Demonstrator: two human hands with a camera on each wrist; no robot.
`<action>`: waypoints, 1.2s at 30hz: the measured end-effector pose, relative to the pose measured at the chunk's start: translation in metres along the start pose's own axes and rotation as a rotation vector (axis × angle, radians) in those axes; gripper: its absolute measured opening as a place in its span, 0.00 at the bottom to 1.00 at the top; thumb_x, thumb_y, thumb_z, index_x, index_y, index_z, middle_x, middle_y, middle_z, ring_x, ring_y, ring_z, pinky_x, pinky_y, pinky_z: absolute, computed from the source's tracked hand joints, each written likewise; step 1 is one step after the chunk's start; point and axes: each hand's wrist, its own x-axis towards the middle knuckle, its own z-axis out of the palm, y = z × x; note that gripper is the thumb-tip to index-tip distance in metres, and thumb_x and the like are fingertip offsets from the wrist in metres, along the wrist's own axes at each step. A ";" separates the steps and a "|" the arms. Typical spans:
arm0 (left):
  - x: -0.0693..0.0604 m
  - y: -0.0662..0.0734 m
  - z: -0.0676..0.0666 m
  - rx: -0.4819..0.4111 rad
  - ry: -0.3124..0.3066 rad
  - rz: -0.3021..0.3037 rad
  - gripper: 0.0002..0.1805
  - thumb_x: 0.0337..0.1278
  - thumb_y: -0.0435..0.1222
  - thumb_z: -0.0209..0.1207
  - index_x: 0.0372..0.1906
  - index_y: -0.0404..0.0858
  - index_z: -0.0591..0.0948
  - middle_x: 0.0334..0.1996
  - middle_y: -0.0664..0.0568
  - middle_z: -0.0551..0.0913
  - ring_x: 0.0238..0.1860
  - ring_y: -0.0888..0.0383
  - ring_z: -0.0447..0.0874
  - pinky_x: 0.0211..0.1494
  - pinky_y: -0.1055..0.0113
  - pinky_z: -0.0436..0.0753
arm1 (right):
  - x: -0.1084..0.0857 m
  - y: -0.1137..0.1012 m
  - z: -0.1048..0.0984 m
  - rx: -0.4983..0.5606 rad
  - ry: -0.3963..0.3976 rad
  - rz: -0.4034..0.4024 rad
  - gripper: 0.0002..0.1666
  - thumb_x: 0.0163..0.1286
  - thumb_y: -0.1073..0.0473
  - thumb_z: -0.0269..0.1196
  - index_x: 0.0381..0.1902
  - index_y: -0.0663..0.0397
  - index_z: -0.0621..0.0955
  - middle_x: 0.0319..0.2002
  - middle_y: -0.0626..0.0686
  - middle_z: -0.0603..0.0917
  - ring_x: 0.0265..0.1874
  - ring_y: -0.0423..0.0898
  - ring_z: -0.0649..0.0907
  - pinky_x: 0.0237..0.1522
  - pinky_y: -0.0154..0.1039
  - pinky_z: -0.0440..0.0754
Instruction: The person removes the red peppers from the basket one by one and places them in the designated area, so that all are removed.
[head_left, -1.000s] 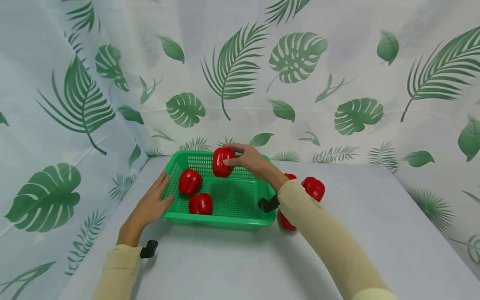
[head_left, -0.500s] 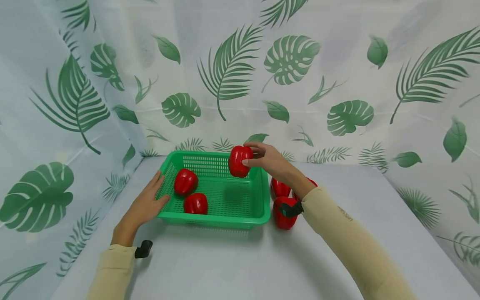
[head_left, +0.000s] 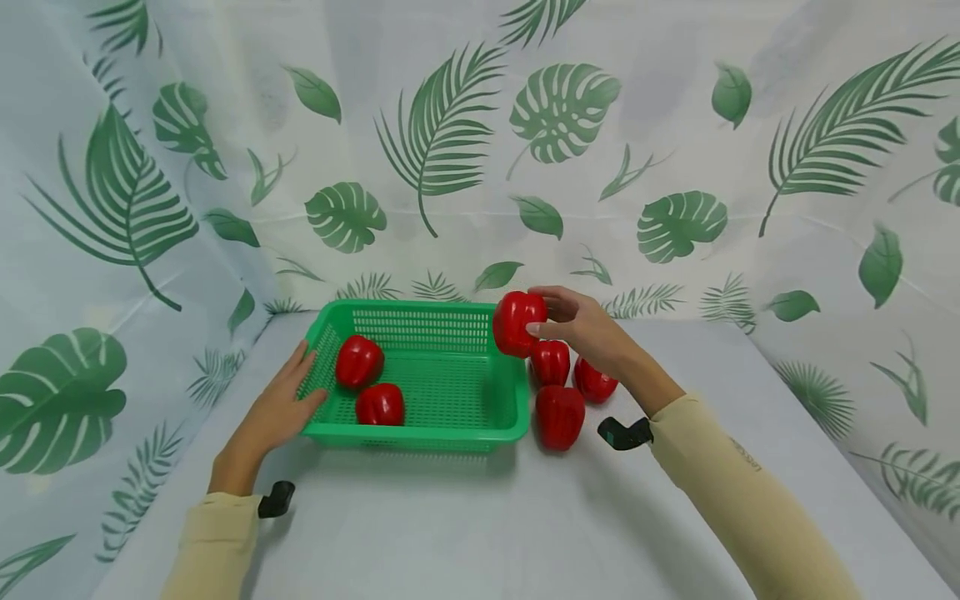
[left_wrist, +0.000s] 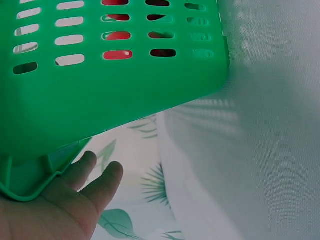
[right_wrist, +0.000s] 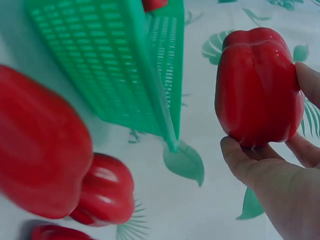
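Our right hand (head_left: 592,329) pinches a red pepper (head_left: 517,323), held up by the back right corner of the green basket (head_left: 420,434). Our left hand (head_left: 273,408) is on the basket's left edge, fingers extended. Two peppers (head_left: 367,372) lie inside, toward that edge; three peppers (head_left: 559,410) are on the table (head_left: 420,525) beside its right edge. Looks mid-transfer; next move calls for steady pinch, clearance from basket.

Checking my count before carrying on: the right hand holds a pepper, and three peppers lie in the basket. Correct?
Not the count: two peppers lie in the basket, not three, as the head view shows. The right hand does hold a pepper.
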 end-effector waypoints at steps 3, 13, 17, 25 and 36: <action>0.000 0.000 0.000 0.001 -0.003 -0.005 0.41 0.80 0.40 0.54 0.84 0.24 0.52 0.86 0.34 0.40 0.83 0.28 0.40 0.79 0.27 0.48 | -0.011 0.006 -0.007 -0.003 0.010 0.004 0.46 0.69 0.56 0.74 0.81 0.49 0.69 0.75 0.58 0.74 0.75 0.62 0.71 0.67 0.68 0.76; -0.001 0.001 -0.001 0.004 -0.007 -0.002 0.41 0.79 0.40 0.54 0.84 0.23 0.52 0.86 0.33 0.40 0.83 0.27 0.41 0.77 0.25 0.50 | -0.045 0.035 -0.033 0.043 0.062 0.045 0.46 0.70 0.58 0.73 0.81 0.53 0.67 0.77 0.61 0.71 0.77 0.65 0.67 0.67 0.70 0.74; -0.001 0.001 -0.001 0.002 -0.007 -0.002 0.42 0.78 0.40 0.54 0.84 0.23 0.51 0.86 0.33 0.40 0.83 0.27 0.41 0.77 0.25 0.50 | -0.058 0.047 -0.045 0.050 0.071 0.050 0.46 0.71 0.58 0.71 0.82 0.55 0.65 0.76 0.63 0.70 0.77 0.66 0.67 0.65 0.63 0.79; 0.000 0.001 -0.002 -0.006 -0.019 -0.010 0.42 0.78 0.39 0.54 0.84 0.24 0.50 0.86 0.33 0.39 0.83 0.28 0.39 0.77 0.25 0.49 | -0.083 0.073 -0.059 0.002 0.097 0.067 0.44 0.73 0.58 0.70 0.81 0.57 0.64 0.77 0.65 0.69 0.76 0.69 0.67 0.56 0.41 0.86; 0.000 0.003 -0.002 -0.012 -0.019 -0.004 0.42 0.78 0.39 0.54 0.84 0.23 0.50 0.86 0.33 0.38 0.83 0.27 0.39 0.78 0.25 0.48 | -0.102 0.110 -0.053 -0.036 0.075 0.029 0.43 0.68 0.61 0.74 0.76 0.61 0.68 0.73 0.67 0.72 0.72 0.72 0.70 0.55 0.46 0.88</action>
